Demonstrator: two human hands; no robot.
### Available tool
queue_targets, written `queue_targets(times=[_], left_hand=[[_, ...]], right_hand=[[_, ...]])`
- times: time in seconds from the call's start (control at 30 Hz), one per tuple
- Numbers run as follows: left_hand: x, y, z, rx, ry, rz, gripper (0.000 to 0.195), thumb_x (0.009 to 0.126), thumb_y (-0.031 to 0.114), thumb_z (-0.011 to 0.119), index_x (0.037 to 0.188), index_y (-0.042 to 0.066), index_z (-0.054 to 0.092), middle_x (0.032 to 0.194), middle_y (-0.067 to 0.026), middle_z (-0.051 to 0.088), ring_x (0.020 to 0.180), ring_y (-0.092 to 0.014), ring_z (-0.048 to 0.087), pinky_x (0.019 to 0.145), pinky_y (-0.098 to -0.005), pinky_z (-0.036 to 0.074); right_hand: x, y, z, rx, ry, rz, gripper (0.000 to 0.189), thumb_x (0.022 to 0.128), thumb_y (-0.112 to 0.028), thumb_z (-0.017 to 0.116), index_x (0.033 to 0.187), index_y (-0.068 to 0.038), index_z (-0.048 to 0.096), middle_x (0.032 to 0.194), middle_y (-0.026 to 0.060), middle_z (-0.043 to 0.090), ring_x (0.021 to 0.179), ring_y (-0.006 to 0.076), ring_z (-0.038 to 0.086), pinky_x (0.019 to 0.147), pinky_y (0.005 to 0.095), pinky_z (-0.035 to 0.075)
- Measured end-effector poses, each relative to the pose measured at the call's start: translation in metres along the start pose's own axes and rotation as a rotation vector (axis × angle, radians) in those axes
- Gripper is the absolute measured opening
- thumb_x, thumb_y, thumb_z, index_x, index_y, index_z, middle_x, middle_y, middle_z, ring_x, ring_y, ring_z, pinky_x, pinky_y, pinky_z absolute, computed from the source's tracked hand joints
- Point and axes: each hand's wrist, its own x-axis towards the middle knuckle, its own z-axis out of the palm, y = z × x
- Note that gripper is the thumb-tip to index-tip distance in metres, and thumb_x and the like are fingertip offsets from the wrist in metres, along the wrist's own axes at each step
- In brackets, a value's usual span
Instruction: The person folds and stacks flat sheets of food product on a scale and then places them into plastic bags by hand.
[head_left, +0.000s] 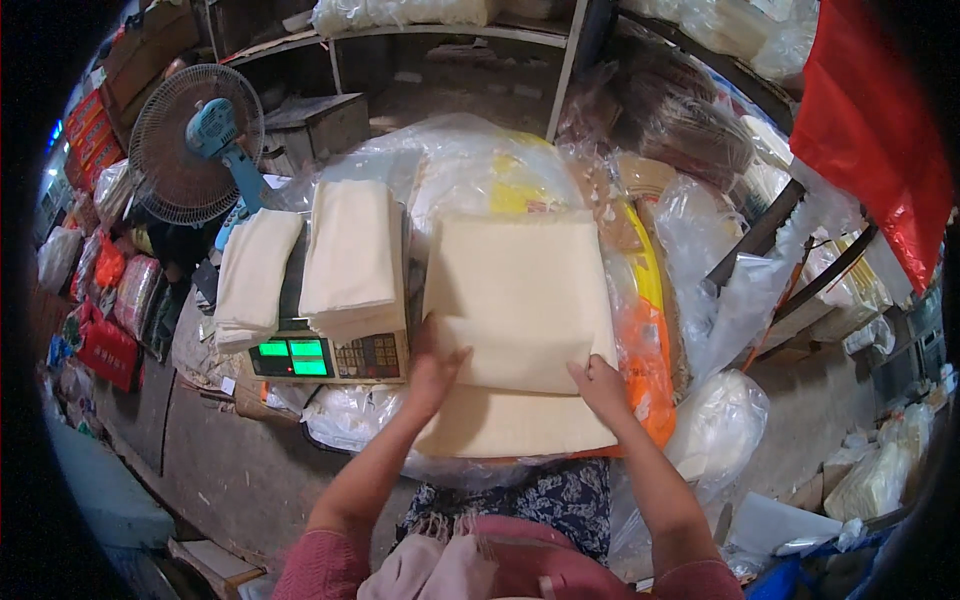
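Note:
A cream-coloured cloth (517, 277) lies spread out in front of me, its near part doubled back in a fold (521, 356). Another layer of the same cloth (517, 424) shows beneath it, towards my lap. My left hand (437, 367) grips the fold at its left side, thumb on top. At the right corner, my right hand (600, 382) pinches the cloth between thumb and fingers. To the left, two stacks of folded cream cloth (351, 244) (257, 266) rest on a digital scale (367, 358) with lit green displays.
Plastic-wrapped bundles (457, 150) and an orange and yellow plastic sack (649, 375) lie under and around the cloth. A blue fan (214, 127) stands at the far left. Shelving (450, 31) runs across the back. A red sheet (874, 142) hangs at upper right.

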Motion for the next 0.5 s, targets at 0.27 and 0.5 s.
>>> queue_targets(times=[0.27,0.5], left_hand=[[0.010,-0.030,0.052,0.833,-0.187,0.225,0.071,0.083,0.062,0.043,0.135,0.015,0.038,0.144,-0.0076,0.029,0.133,-0.027,0.025,0.106,-0.0546,0.016],[-0.025,-0.002,0.030,0.070,-0.244,-0.392,0.061,0.082,0.038,0.057,0.127,-0.001,0.042,0.119,-0.0256,0.045,0.112,-0.038,0.046,0.097,-0.0416,0.037]], right_hand=[[0.024,-0.007,0.033,-0.595,0.360,-0.477,0.054,0.089,-0.033,0.048,0.137,-0.012,0.034,0.140,0.0155,0.032,0.126,0.0340,0.033,0.103,0.0487,0.027],[-0.028,-0.056,0.035,-0.534,-0.022,-0.278,0.054,0.086,-0.032,0.052,0.132,-0.006,0.040,0.130,0.0167,0.045,0.118,0.0343,0.043,0.099,0.0463,0.034]])
